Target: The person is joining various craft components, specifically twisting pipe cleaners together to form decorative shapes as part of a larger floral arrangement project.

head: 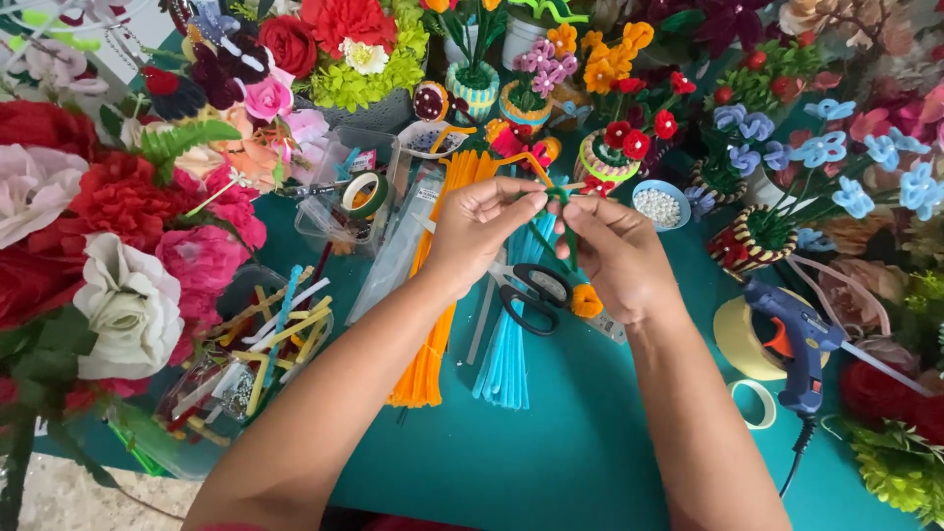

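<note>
a big teal table (590, 452) is filling the middle and bottom of the frame, and its top is looking smooth and flat. down the left side, large paper flowers (108, 226) in red, pink and cream are puffing out with soft, crinkly petals. along the top and right, small fuzzy flowers in little woven pots (605, 157) are standing in a crowd, some with blue looped petals.

in the middle, the person's two arms are reaching up from the bottom of the frame. the left hand (477, 231) and the right hand (615, 256) are sitting close together, fingertips nearly touching. both hands are pinching shut on a thin green fuzzy stem (568, 231), which is hanging between them just above the table, in the center of the frame. the left fingers are gripping its top end and the right fingers are curling around it lower down.

under the hands, a long bundle of orange fuzzy sticks (428, 344) is lying beside a bundle of light blue fuzzy sticks (506, 354). black-handled scissors (531, 295) are lying on top of the blue ones.

at the lower left, a clear plastic box (246, 354) is holding short, stiff coloured sticks. at the right, a blue glue gun (796, 344) is standing near a flat roll of tan tape (737, 339). a small green tape roll (364, 192) is sitting at the upper middle, and a little round bowl of white beads (659, 205) is sitting right of the hands.
</note>
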